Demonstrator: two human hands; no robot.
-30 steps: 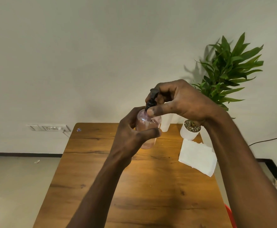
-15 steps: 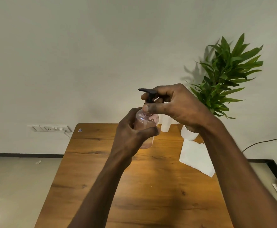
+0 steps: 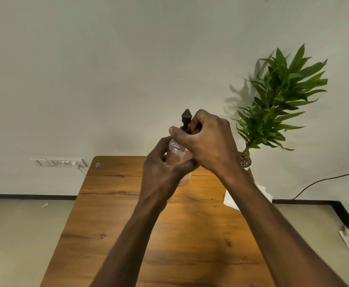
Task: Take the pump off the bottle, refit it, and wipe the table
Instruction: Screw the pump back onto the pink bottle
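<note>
From the head view, your left hand (image 3: 162, 168) wraps the bottle (image 3: 178, 157) above the table (image 3: 111, 206) to steady it, while your right hand (image 3: 207, 141) curls round the pump (image 3: 186, 119) collar, apparently to twist it.

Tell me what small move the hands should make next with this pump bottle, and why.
Probably keep twisting: the right hand pinches the black pump at its collar, the left hand grips the pink bottle above the table, and the pump sits on the neck.
</note>
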